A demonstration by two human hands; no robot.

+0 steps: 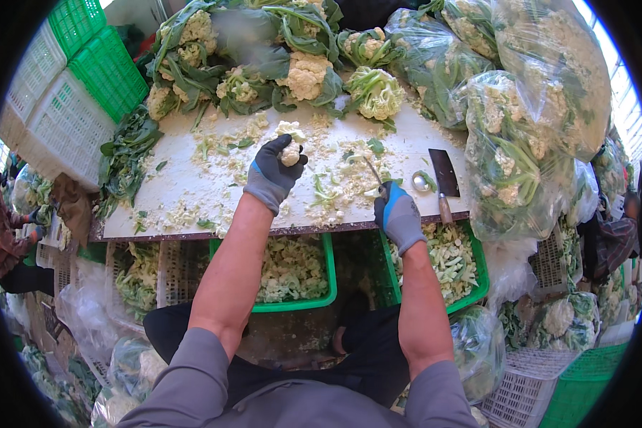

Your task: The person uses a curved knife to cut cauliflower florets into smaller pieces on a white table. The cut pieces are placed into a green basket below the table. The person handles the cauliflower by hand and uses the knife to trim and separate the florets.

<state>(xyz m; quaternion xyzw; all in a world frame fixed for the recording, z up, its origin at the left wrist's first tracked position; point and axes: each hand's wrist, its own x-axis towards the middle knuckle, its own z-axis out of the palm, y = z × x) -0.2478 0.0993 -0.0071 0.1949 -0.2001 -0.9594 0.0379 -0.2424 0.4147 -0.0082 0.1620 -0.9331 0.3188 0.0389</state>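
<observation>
My left hand (276, 174), in a grey and black work glove, grips a small cauliflower floret (290, 140) above the white board (155, 206). In my gloved right hand (398, 214) is a small knife (373, 172), its thin blade pointing up and left over the board. Cauliflower crumbs and leaf scraps (329, 184) lie scattered between and around my hands. To the right of the knife, a round metal utensil (420, 182) and a cleaver (444, 174) with a wooden handle rest on the board.
Leafy cauliflower heads (305, 76) are piled along the far edge, with plastic-bagged ones (508, 139) at right. Below the board stand green crates (294, 307) of cut florets. Stacked plastic crates (75, 117) rise at left. Another person (13, 230) works at far left; a further person (612, 241) is at right.
</observation>
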